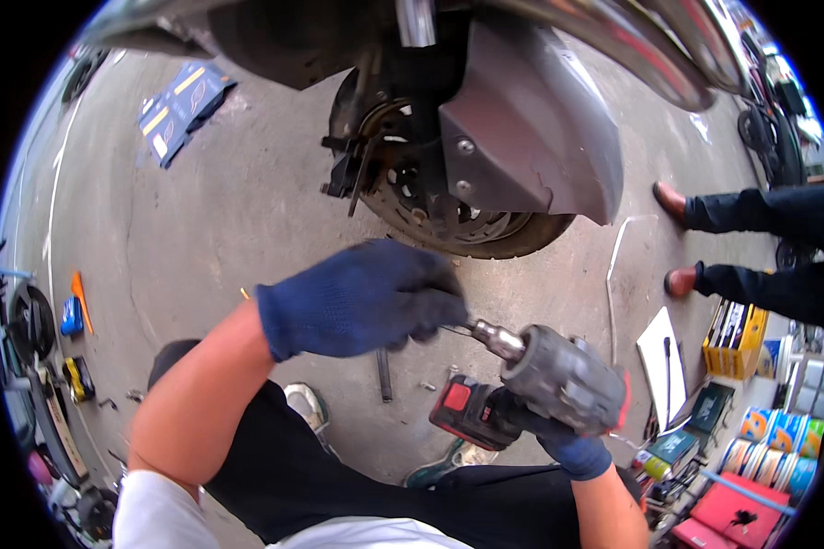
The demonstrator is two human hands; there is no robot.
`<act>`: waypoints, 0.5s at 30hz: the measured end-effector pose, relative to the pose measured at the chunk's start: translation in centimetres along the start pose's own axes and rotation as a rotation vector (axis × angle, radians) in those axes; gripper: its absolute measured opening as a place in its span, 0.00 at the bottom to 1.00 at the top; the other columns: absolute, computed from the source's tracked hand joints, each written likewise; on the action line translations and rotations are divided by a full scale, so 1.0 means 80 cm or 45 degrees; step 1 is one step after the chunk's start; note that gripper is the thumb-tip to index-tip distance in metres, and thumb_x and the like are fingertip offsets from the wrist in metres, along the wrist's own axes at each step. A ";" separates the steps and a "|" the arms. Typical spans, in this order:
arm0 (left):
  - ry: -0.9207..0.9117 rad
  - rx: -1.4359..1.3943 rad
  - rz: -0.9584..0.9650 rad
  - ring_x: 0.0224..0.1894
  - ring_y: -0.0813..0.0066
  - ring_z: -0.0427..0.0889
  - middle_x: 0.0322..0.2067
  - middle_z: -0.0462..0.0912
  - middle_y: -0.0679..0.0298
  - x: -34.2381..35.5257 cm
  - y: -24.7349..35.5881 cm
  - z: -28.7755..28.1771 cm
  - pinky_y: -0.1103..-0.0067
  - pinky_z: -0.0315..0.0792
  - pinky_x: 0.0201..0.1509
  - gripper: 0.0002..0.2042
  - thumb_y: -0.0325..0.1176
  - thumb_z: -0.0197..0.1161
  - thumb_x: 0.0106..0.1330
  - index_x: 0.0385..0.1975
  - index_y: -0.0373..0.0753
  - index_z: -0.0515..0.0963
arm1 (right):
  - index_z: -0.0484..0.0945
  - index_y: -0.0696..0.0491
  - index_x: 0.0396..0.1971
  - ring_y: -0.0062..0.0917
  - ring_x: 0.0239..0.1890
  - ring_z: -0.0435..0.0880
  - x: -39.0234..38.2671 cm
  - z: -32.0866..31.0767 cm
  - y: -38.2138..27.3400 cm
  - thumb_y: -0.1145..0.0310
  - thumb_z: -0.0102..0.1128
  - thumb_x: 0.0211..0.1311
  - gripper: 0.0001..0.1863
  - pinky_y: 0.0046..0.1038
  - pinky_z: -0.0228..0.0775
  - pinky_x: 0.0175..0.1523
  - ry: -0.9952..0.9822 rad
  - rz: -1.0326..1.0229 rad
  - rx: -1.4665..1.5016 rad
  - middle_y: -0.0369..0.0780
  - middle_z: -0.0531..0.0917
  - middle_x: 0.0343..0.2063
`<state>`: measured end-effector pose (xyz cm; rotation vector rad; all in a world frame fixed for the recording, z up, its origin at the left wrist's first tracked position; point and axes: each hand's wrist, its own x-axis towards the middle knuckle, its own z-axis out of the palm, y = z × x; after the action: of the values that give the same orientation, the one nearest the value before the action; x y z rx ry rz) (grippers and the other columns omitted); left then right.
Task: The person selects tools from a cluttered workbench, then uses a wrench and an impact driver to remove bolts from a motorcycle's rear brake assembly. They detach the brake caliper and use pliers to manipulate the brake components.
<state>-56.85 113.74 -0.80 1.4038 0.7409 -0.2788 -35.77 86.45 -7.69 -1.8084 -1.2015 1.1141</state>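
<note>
My right hand [572, 446], in a dark blue glove, grips the handle of a cordless impact wrench [563, 375] with a red and black battery. The wrench's silver socket end [497, 339] points left, toward my other hand. My left hand [366, 297], gloved the same way, has its fingers closed at a thin dark piece by the socket tip; what they hold is mostly hidden. Just beyond my hands stands a motorcycle's front wheel [513, 240] under a grey fender [531, 137], with a brake disc and a fork leg.
A dark bar [384, 377] lies on the floor between my shoes. At the right stands a person in dark trousers [751, 210], near a yellow crate [735, 340], tape rolls and a red case [737, 508]. Dark blue packaging [183, 110] lies far left; tools line the left side.
</note>
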 end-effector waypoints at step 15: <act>0.543 -0.649 0.463 0.49 0.71 0.80 0.50 0.79 0.54 0.001 -0.080 -0.102 0.75 0.78 0.51 0.33 0.26 0.69 0.60 0.65 0.32 0.62 | 0.76 0.61 0.50 0.25 0.32 0.82 0.045 0.007 -0.079 0.82 0.63 0.50 0.23 0.28 0.78 0.40 0.098 0.350 0.872 0.41 0.81 0.37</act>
<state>-63.01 120.39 -5.84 1.0840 0.8116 0.4811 -37.77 91.98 -3.39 -1.4715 -0.4356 1.3808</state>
